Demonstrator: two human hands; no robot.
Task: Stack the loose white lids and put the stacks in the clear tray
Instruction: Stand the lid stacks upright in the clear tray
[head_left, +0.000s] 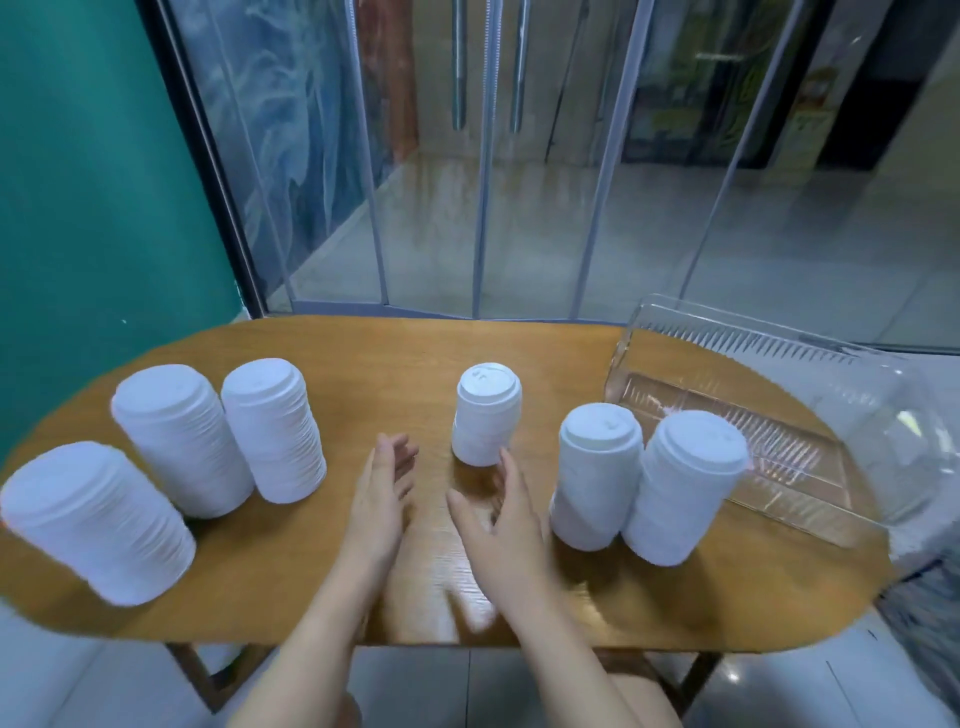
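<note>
- Reaching over the desk (415, 353), both hands have straight, spread fingers and hold nothing; the left hand (382, 493) and the right hand (493, 514) face each other, palms inward, with a narrow gap between them.
- Just beyond the right hand's fingertips stands the short middle stack (485, 413) of white lids; one fingertip looks to be touching or nearly touching its base, but I cannot tell which.
- Off to the left of the left hand stand three tall stacks: the near-left stack (98, 519), the far-left stack (182, 441) and the inner-left stack (272, 431), close together.
- To the right of the right hand, two right stacks (597, 478) stand side by side, apparently touching, just in front of the clear tray (727, 441), which has no lids in it.
- As I judge it, stacking is largely done, since no single loose lids show on the desk, and moving stacks into the tray has not begun.
- The next move likely calls for closing both palms around the middle stack from either side, and carrying it upright and gently rightward so the lids do not slide apart.
- The tray's transparent walls are hard to trace, and its right end runs out of view.
- The near-left stack is blurred and stretched by the wide lens, so lid counts and true lean cannot be read.
</note>
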